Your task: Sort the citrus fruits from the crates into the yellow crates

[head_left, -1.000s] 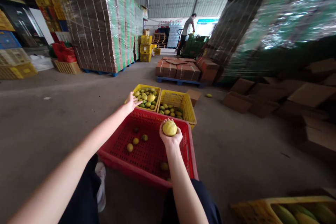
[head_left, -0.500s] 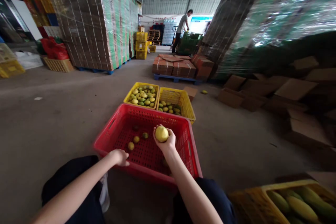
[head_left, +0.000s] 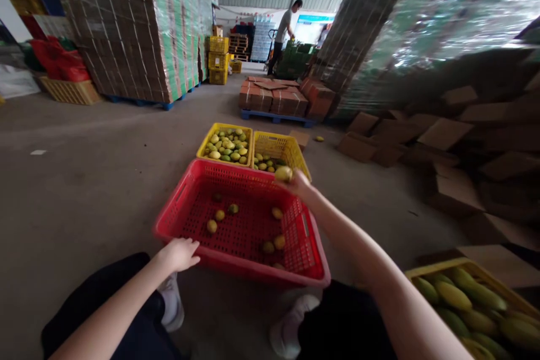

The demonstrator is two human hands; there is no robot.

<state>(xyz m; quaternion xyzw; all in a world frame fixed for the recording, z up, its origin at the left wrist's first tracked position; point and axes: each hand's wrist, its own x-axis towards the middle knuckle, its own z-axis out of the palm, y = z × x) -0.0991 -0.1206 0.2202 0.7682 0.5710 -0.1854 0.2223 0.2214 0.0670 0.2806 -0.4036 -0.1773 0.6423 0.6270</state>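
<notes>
My right hand [head_left: 298, 183] is closed round a yellow mango [head_left: 283, 174], raised over the far right rim of the red crate [head_left: 257, 266]. Motion smears this hand a little. Beyond the rim, just past the fruit, stands a yellow crate [head_left: 291, 148] with some mangoes in it. My left hand [head_left: 181, 253] lies on the near left edge of the red crate, fingers stretched out and holding nothing. Several small yellowish fruits lie scattered on the red crate's floor, among them one brownish-green fruit [head_left: 233, 208].
A fuller yellow crate [head_left: 203, 149] of mangoes adjoins the far side. Another mango crate [head_left: 464, 263] stands at lower right. Flattened cartons [head_left: 447, 140] litter the right. Wrapped pallet stacks [head_left: 122, 28] rise on both sides. A person [head_left: 283, 34] stands at the back by green crates.
My right hand has carried the mango from above the red crate's middle, away and right to its far rim, turning palm-side over. My left hand stays near the crate edge; the view shifted slightly.
</notes>
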